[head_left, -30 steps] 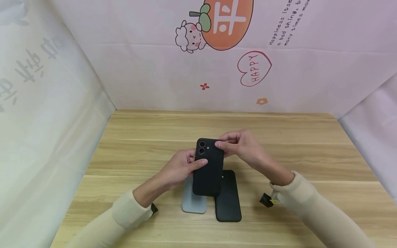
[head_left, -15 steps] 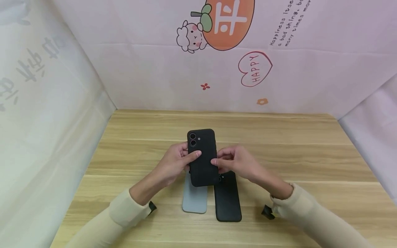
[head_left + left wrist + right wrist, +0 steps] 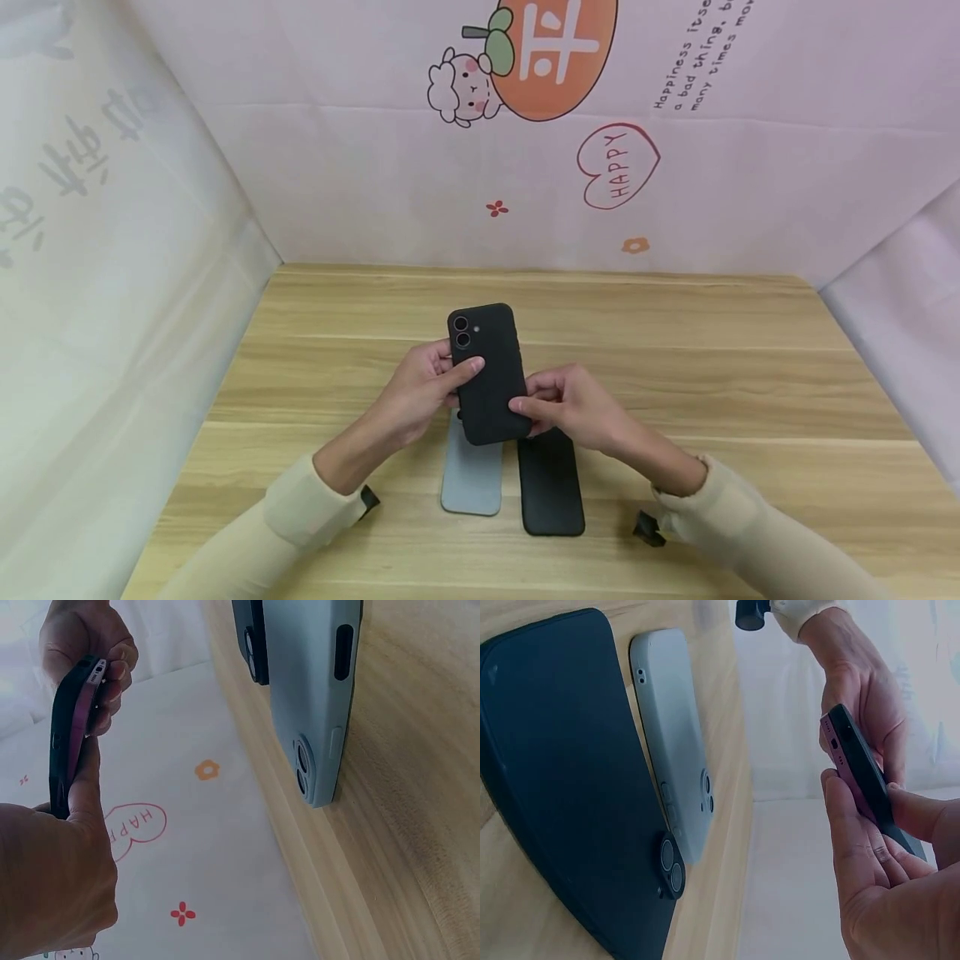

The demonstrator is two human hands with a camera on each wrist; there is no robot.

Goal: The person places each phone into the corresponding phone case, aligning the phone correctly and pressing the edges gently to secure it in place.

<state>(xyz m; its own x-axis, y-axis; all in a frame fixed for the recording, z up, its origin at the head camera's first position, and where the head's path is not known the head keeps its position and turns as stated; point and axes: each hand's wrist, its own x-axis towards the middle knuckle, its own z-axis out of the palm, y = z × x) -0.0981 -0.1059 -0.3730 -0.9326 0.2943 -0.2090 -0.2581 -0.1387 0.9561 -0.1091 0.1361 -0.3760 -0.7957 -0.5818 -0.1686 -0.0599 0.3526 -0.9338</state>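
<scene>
Held above the table is a phone in a black case [image 3: 491, 379], its two-lens camera corner at the upper left. My left hand [image 3: 416, 396] grips its left edge, thumb across the back. My right hand [image 3: 577, 408] pinches the lower right edge between thumb and fingers. In the left wrist view, the pinkish phone [image 3: 79, 727] shows along the case's open side. Its port end also shows in the right wrist view, where the phone [image 3: 843, 760] stands partly apart from the black case [image 3: 866, 769] at that end.
A light grey-blue cased phone [image 3: 472, 479] and a second black cased phone [image 3: 552, 492] lie back up, side by side, on the wooden table [image 3: 337, 333]. White printed cloth [image 3: 375, 183] walls the back and sides. Small black wrist pieces hang by both sleeves.
My right hand has slid from the top right corner down to the lower right edge. The held phone has moved up and left, and tilted slightly; my left hand keeps its grip.
</scene>
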